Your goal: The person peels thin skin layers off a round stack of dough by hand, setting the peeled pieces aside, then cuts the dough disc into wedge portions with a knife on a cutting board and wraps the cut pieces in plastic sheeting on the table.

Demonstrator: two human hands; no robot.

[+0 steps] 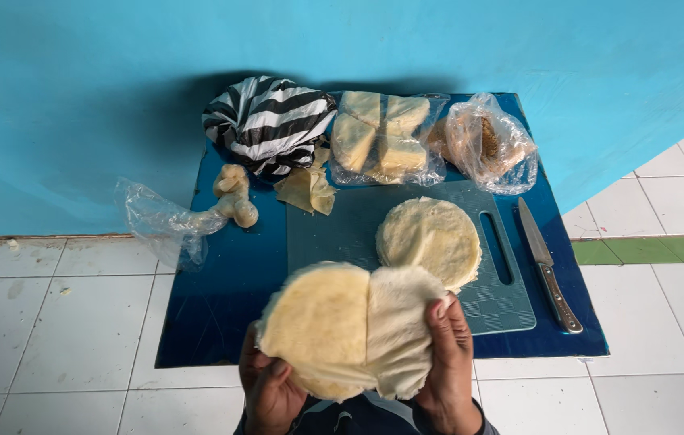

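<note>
Above the near edge of the blue mat (221,322), between both hands: flatbread stack (350,326), pale yellow, round, thin layers, one half peeled back showing whiter underside. Left hand (268,395) and right hand (446,362) each clamped on its lower rim. Second stack (430,240) on green cutting board (342,229); knife (547,266) beside.
</note>
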